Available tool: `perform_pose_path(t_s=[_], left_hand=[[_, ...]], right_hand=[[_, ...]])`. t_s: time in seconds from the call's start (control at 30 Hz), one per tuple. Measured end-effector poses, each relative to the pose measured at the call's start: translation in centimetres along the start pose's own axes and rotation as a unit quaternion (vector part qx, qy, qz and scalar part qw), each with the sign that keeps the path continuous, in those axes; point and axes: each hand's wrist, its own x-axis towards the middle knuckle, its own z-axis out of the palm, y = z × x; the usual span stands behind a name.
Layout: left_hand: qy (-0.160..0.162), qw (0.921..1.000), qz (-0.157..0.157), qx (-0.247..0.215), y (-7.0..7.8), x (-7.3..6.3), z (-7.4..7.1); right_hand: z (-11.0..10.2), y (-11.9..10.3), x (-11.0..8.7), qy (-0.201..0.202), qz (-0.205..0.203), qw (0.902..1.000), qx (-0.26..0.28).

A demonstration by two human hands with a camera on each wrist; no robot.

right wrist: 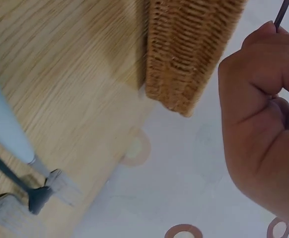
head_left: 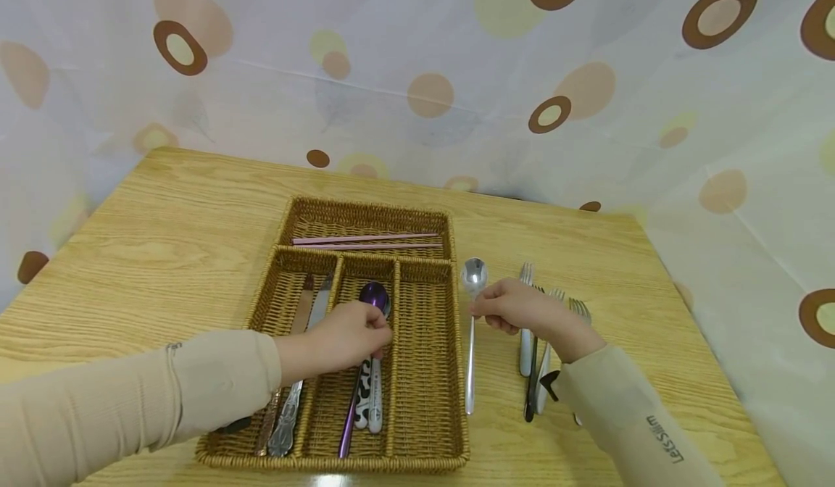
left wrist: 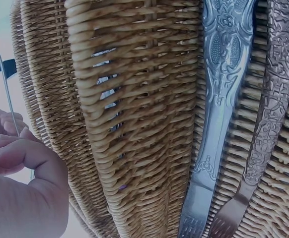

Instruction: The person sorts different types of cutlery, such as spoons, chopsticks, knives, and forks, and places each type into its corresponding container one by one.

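Observation:
My right hand (head_left: 515,306) pinches a long-handled silver spoon (head_left: 475,273) beside the basket's right wall, bowl toward the back. In the right wrist view a short length of its handle (right wrist: 282,14) shows past the fingers. Over the middle compartment of the wicker cutlery basket (head_left: 427,464) is my left hand (head_left: 349,335), its fingers loosely bent with nothing visible in them. Beneath it lie a purple spoon (head_left: 373,295) and two spoons with patterned white handles (head_left: 375,400), partly hidden by the hand.
Two knives, one silver (head_left: 285,429) and one copper-coloured (left wrist: 276,99), lie in the left compartment. Pink chopsticks (head_left: 365,239) lie in the back one. Several forks (head_left: 525,342) lie right of the basket, partly under the right arm. A patterned curtain (head_left: 391,74) hangs behind the table.

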Motion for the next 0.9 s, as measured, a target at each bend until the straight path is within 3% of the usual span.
perform_pose_path(t_s=[0.4,0.67,0.9], left_hand=[[-0.013,0.9997,-0.004,-0.021,-0.1,0.0,0.1],[-0.008,0.9999,-0.011,0.003,0.0,-0.1,0.3],[-0.021,0.9997,0.015,-0.001,0.0,0.0,0.3]], right_hand=[[2.0,-2.6,0.7,0.004,-0.032,0.9995,-0.001],[3.3,-3.8,1.5,-0.004,-0.044,0.999,-0.012],[4.6,-5.2,2.1,-0.012,-0.041,0.9989,-0.017]])
